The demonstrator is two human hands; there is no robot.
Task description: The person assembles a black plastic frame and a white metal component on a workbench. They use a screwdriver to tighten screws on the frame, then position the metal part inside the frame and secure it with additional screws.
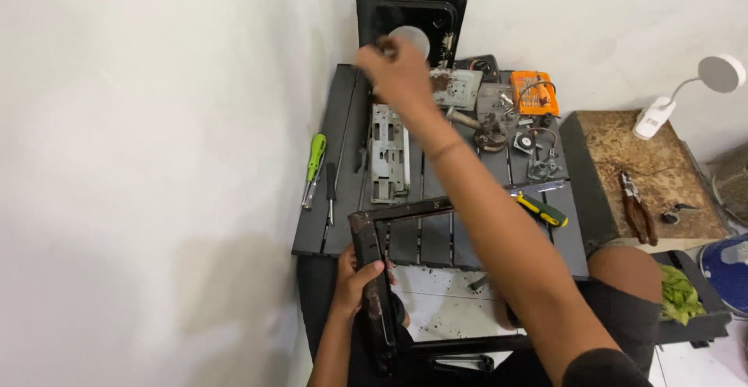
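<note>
On dark slatted table [343, 114] (white walls): left hand [354, 278] grips rusty frame [374, 293]; right hand's [399, 71] grip unclear.

Your right hand [401, 71] is motion-blurred so its grip is anyone's guess, your forearm covers part of the rusty frame [374, 278], and the fan [728, 270] gets cropped.

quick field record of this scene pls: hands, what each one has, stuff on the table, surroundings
left hand: grips the left side of a rusty dark metal frame at the near table edge
right hand: reaches far across, on a thin dark tool beside a black panel propped on the wall
table: dark slatted top
on table: green screwdriver, grey metal bracket, orange bit set, yellow-green driver
right side: pliers on a worn brown top, white clip lamp
</note>
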